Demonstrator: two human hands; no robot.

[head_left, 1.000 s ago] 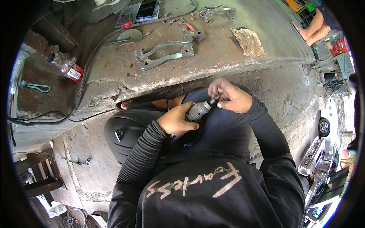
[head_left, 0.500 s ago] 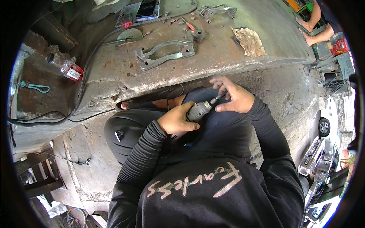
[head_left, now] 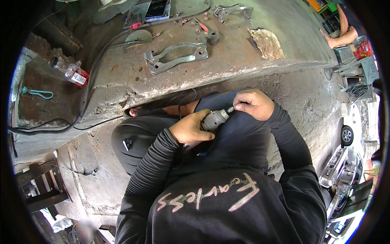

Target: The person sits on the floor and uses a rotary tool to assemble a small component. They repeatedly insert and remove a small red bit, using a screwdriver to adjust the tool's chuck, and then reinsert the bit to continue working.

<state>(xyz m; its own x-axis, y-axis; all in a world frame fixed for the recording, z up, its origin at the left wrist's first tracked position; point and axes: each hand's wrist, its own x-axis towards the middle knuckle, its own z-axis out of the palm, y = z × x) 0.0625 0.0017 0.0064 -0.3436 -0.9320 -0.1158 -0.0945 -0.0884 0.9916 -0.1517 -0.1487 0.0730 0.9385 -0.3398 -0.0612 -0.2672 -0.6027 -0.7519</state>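
My left hand (head_left: 191,128) is wrapped round the grey body of a die grinder (head_left: 214,120), held above my lap with its nose pointing up and right. From the nose sticks a small metal bit (head_left: 230,109). Around the tip of that bit, the thumb and fingertips of my right hand (head_left: 254,104) are pinched together, partly hiding it. Past my knees, a grey metal bracket (head_left: 176,57), shaped like a brake caliper bracket, lies on the concrete ledge (head_left: 227,65).
A second bracket (head_left: 233,13), a red-handled screwdriver (head_left: 202,27), a clear disc (head_left: 139,36) and a stained brown cloth-like piece (head_left: 267,44) lie farther back. A hose (head_left: 94,73) and a bottle (head_left: 73,73) are at left. Another person's bare leg (head_left: 343,36) shows far right.
My right hand has gone from spread fingers beside the bit to a pinch on its tip. My left hand and the grinder have barely moved. The other person's feet have shifted.
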